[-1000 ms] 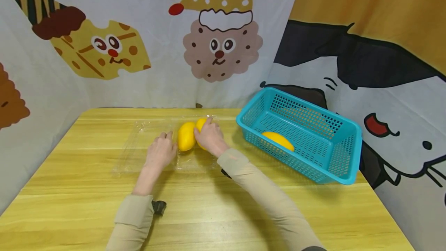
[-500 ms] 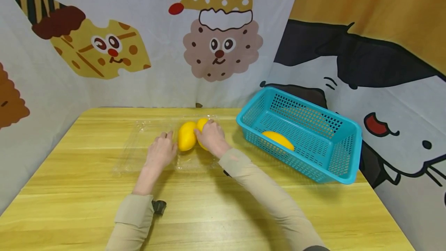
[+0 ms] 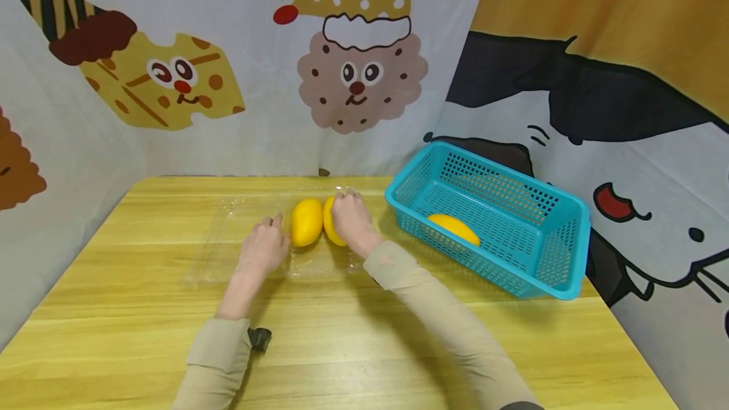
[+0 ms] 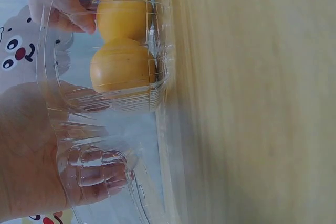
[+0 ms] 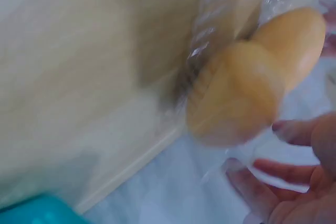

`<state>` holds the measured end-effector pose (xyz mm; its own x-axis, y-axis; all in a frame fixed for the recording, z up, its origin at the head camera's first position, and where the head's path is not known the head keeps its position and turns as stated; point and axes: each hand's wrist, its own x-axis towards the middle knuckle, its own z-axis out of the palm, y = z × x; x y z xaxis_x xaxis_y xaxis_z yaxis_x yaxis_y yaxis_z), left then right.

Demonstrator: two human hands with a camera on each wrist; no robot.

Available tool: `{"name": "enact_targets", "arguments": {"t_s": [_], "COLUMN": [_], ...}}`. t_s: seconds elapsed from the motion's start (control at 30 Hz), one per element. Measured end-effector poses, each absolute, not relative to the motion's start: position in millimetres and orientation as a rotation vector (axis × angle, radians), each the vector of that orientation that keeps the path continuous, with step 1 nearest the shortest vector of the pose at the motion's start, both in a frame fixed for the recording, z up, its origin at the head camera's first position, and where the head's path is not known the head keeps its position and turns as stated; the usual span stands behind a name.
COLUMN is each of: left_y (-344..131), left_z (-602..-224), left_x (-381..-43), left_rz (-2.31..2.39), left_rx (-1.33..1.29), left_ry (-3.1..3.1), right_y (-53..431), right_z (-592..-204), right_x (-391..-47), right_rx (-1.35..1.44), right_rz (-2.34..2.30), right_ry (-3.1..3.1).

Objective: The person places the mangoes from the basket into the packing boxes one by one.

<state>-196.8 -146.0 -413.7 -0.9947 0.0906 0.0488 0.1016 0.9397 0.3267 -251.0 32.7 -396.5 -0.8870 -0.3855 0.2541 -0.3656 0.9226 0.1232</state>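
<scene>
A smooth, oval yellow fruit point(image 3: 328, 228) lies beside the parted, released fingers of the right hand point(image 3: 352, 220); its twin point(image 3: 306, 223) sits by the left hand point(image 3: 264, 247), whose grip I cannot tell. Clear, ridged plastic container point(image 3: 310, 264) beneath; perforated turquoise basket point(image 3: 484, 262) farther right of both hands' fingers.

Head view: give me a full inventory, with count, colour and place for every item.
Table: 1, yellow-brown wood grain, across the lower view
Basket: 1, turquoise, on the table's right side
Clear container: 1, transparent, open, left of the basket
Fruits in the container: 2, yellow, side by side
Fruit in the basket: 1, yellow, toward the near side
Printed cloth: piece count unclear, white, ochre and black, behind the table
Wrist device: 1, black, by the left wrist
Sleeves: 2, beige, one per arm
Left hand: 1, bare, at the container's middle
Right hand: 1, bare, by the right-hand fruit in the container
</scene>
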Motion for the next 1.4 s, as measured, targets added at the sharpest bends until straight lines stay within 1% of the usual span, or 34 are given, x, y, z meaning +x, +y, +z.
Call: {"name": "enact_targets", "arguments": {"t_s": [0.13,0.43,0.63,0.93,1.07,1.2,1.4], "left_y": [-146.2,-145.0,-145.5,-145.1,-145.1,-145.3,-144.8], "left_z": [-413.5,-414.0,-415.2,-414.6,-413.8,-413.8,-413.3], "left_x": [-196.4,-195.1,-195.2,-195.6,-195.6,-194.5,-194.1], "left_rz": [-0.527,-0.533,-0.526,-0.521,-0.513,-0.517,-0.518], "left_rx": [-0.156,-0.175,-0.179,-0.178,-0.185,-0.183,-0.181], "left_ry": [-3.058,-3.043,-3.035,-3.041,-3.037,-3.029,-3.028], "right_y": [44.9,76.0,103.6,158.5,177.5,192.4,213.9], "right_z": [-391.4,-370.5,-352.1,-327.7,-317.5,-310.4,-318.8], "right_x": [-257.2,-265.4,-270.0,-274.4,-274.4,-275.3,-278.1], "right_rx": [0.655,0.732,0.686,0.537,0.570,0.609,0.651], "right_rz": [0.003,0.185,0.208,0.049,0.050,0.052,-0.117], "right_ry": [-2.782,-2.746,-2.746,-3.176,-3.435,-3.555,-3.673]}}
